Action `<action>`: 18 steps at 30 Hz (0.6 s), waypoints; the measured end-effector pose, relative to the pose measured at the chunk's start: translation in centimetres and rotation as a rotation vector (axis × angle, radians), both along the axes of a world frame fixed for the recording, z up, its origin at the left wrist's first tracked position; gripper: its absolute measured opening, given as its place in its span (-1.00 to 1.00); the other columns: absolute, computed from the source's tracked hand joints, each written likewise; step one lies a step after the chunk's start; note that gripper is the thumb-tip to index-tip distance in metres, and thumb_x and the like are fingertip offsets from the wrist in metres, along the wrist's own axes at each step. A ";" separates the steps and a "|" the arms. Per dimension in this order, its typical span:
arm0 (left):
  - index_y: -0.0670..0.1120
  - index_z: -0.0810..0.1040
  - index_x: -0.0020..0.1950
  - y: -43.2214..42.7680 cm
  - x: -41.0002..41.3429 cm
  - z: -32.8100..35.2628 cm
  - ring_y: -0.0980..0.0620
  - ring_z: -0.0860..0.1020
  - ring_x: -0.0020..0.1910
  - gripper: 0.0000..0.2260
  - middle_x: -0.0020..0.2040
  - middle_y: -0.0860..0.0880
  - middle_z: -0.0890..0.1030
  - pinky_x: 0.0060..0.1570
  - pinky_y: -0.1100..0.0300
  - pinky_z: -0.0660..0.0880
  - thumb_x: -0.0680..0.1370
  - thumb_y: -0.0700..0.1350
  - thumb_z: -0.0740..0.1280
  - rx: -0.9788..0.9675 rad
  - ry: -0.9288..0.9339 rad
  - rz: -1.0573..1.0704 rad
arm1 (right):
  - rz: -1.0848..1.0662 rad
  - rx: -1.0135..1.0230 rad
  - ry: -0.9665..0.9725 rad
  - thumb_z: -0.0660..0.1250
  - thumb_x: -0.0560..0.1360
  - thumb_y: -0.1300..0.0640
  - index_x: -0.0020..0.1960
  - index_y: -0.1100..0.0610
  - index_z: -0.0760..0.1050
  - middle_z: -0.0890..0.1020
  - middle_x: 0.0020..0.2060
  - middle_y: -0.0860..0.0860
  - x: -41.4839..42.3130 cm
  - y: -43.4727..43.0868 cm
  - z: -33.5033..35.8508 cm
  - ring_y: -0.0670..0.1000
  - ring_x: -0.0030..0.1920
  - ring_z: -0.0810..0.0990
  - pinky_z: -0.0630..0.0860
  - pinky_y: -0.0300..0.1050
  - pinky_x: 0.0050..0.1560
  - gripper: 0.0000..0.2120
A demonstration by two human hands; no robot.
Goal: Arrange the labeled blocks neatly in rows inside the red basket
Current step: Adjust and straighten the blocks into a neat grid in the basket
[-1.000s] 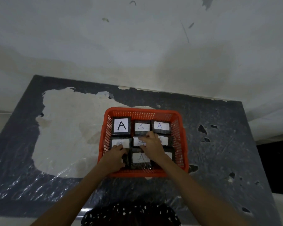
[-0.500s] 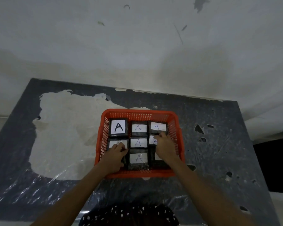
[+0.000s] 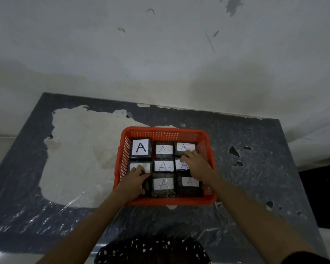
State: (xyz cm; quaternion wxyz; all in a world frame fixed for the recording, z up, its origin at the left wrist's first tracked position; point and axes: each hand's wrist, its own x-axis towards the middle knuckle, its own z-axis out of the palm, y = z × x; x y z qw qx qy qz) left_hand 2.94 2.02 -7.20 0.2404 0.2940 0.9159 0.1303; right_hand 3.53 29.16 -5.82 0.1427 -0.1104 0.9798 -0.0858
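Red perforated plastic basket (image 3: 208,147) sat on the dark, worn tabletop (image 3: 255,187). Inside it, black blocks with white "A" labels (image 3: 163,165) lay in a three-by-three grid. Left hand (image 3: 134,182) rested on the basket's near-left blocks, fingers curled over the middle-left label; whether it gripped anything could not be told. Right hand (image 3: 196,164) lay on the basket's right column, fingertips pressing the far-right block (image 3: 185,147), nothing lifted.
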 end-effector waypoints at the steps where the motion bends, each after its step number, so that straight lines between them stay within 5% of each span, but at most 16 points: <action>1: -0.01 0.31 0.40 0.0 0.1 0.2 -0.02 0.31 0.29 -0.44 0.35 -0.07 0.31 0.32 0.05 0.36 0.43 -0.04 0.39 -0.013 0.015 -0.003 | -0.020 0.004 -0.020 0.29 0.33 0.40 0.20 0.08 0.42 0.41 0.26 0.06 0.0 -0.1 0.2 0.08 0.26 0.35 0.36 0.06 0.30 -0.52; 8: -0.02 0.47 0.28 -0.7 0.7 0.6 -0.02 0.41 0.26 -0.64 0.31 -0.05 0.44 0.31 0.03 0.37 0.48 -0.11 0.33 -0.108 0.069 -0.007 | -0.424 -0.086 0.330 0.36 0.33 0.23 0.13 0.16 0.47 0.46 0.14 0.16 3.1 0.3 1.9 0.18 0.17 0.41 0.42 0.15 0.22 -0.63; 13: -0.03 0.47 0.29 -0.5 1.1 1.6 -0.04 0.40 0.22 -0.65 0.27 -0.08 0.46 0.26 0.07 0.37 0.50 -0.13 0.29 -0.044 0.117 0.030 | -0.728 -0.275 0.283 0.31 0.41 0.23 0.25 0.17 0.35 0.37 0.22 0.19 6.1 0.8 2.5 0.16 0.20 0.38 0.38 0.13 0.25 -0.59; 18: -0.09 0.31 0.35 -1.9 3.4 3.6 -0.22 0.32 0.30 -0.51 0.32 -0.21 0.34 0.27 -0.16 0.32 0.46 -0.11 0.36 0.144 0.360 0.550 | -0.928 -0.513 0.130 0.22 0.54 0.20 0.21 0.21 0.39 0.55 0.08 0.16 8.0 1.1 3.4 0.11 0.03 0.56 0.49 -0.02 0.03 -0.74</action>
